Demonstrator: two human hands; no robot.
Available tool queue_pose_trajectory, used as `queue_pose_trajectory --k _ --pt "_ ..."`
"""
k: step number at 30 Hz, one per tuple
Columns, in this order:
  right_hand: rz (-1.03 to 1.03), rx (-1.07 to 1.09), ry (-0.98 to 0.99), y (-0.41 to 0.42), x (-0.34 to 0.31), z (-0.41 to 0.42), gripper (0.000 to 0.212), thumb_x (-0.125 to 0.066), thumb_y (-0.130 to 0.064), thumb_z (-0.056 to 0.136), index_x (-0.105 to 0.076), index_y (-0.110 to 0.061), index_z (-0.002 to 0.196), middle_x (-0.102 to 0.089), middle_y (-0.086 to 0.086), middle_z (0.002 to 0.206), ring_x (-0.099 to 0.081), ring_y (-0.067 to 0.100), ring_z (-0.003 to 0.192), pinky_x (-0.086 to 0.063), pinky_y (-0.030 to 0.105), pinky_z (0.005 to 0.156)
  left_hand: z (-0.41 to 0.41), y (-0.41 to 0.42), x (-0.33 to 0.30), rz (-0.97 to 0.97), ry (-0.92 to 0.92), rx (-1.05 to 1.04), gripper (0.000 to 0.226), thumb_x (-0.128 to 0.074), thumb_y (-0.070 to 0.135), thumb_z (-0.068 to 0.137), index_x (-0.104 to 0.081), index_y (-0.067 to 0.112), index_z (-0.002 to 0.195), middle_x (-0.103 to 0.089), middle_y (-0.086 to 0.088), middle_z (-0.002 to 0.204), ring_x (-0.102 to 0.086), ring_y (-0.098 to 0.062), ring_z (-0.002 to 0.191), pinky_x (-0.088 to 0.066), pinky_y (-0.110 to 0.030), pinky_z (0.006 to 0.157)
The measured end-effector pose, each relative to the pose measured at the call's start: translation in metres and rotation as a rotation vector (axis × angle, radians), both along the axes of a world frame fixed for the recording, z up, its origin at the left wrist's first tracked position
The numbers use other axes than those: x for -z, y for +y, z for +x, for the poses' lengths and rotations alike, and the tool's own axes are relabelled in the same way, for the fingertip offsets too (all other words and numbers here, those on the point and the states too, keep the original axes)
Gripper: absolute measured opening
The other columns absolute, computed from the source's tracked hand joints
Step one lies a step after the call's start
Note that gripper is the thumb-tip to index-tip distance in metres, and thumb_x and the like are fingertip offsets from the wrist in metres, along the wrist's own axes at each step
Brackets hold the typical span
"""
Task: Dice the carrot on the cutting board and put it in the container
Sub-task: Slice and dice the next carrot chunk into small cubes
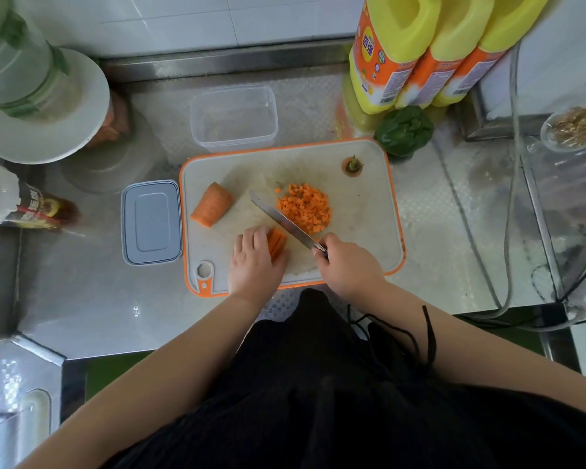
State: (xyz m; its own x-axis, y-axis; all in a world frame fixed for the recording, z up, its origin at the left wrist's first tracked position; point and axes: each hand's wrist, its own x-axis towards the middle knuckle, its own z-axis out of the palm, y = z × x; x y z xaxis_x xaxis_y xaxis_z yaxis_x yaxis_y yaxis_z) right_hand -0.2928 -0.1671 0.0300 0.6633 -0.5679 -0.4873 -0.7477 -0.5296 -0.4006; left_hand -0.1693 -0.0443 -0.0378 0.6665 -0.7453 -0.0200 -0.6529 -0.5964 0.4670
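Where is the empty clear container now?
In the head view, the clear container stands on the steel counter just beyond the far edge of the cutting board, left of the yellow bottles; its lid lies beside the board's left edge.

Dim, soft daylight; glare on the steel counter (92,299); edges bulge and blur.

Steel counter (92,299), patterned near the back. At centre, cutting board (362,211); clear container (234,118) just beyond at 12 o'clock; grey lid (151,223) touching the board's edge at 9. Green pepper (403,130) and three yellow bottles (420,52) at 1 o'clock. White plate (48,130) at 10.
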Motion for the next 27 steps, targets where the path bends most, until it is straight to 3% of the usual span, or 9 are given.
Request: queue_pose_trajectory --k 8,15,18,21,24,27 --pt "-0.078 -0.14 0.036 0.001 -0.004 0.003 0.031 -0.033 -0.037 0.102 -0.05 -0.011 0.102 -0.049 -0.002 0.069 -0.049 0.02 0.062 -0.029 0.029 0.047 0.004 0.005 -0.001 -0.075 0.046 -0.015 0.034 -0.073 0.026 0.085 -0.06 0.004 0.106 -0.06 -0.009 0.105 -0.055 -0.027 0.096 -0.048 -0.037 0.078" --pt "-0.082 -0.171 0.117 0.001 -0.01 0.007 0.023 -0.034 -0.032 0.103 -0.048 -0.014 0.097 -0.045 -0.002 0.071 -0.049 0.022 0.069 -0.034 0.032 0.057 0.01 -0.001 0.007 -0.174 0.095 0.063 0.007 -0.074 0.008 0.082 -0.068 0.005 0.084 -0.062 -0.007 0.094 -0.054 -0.029 0.092 -0.048 -0.036 0.077" --pt "-0.1 -0.158 0.191 0.002 -0.006 0.017 0.012 -0.042 -0.017 0.1 -0.053 -0.011 0.102 -0.047 0.0 0.076 -0.051 0.024 0.073 -0.036 0.033 0.06 0.015 -0.001 0.01 -0.185 0.124 0.069 0.005 -0.074 0.009 0.082 -0.07 0.006 0.083 -0.064 -0.005 0.093 -0.056 -0.026 0.091 -0.043 -0.027 0.08" --pt "-0.083 -0.159 0.262 0.004 0.001 0.023 0.015 -0.046 -0.006 0.095 -0.055 -0.009 0.107 -0.051 0.004 0.08 -0.054 0.026 0.076 -0.039 0.034 0.062 0.019 0.0 0.014 -0.22 0.116 0.095 0.007 -0.072 0.012 0.082 -0.071 0.005 0.081 -0.065 -0.006 0.09 -0.056 -0.023 0.086 -0.038 -0.019 0.08" --pt "-0.04 -0.134 0.227 0.007 0.01 0.019 0.016 -0.044 -0.013 0.098 -0.054 -0.008 0.109 -0.061 0.007 0.091 -0.062 0.028 0.086 -0.041 0.033 0.064 0.019 0.0 0.016 -0.234 0.1 0.112 0.007 -0.072 0.012 0.082 -0.072 0.005 0.082 -0.065 -0.007 0.091 -0.054 -0.021 0.087 -0.038 -0.019 0.08" --pt "0.033 -0.072 0.177 0.001 0.011 0.018 0.027 -0.039 -0.029 0.102 -0.054 -0.007 0.105 -0.057 0.007 0.086 -0.061 0.028 0.087 -0.044 0.034 0.067 0.019 0.001 0.016 -0.25 0.054 0.138 0.005 -0.074 0.009 0.082 -0.071 0.005 0.083 -0.064 -0.007 0.091 -0.053 -0.021 0.086 -0.043 -0.024 0.078"
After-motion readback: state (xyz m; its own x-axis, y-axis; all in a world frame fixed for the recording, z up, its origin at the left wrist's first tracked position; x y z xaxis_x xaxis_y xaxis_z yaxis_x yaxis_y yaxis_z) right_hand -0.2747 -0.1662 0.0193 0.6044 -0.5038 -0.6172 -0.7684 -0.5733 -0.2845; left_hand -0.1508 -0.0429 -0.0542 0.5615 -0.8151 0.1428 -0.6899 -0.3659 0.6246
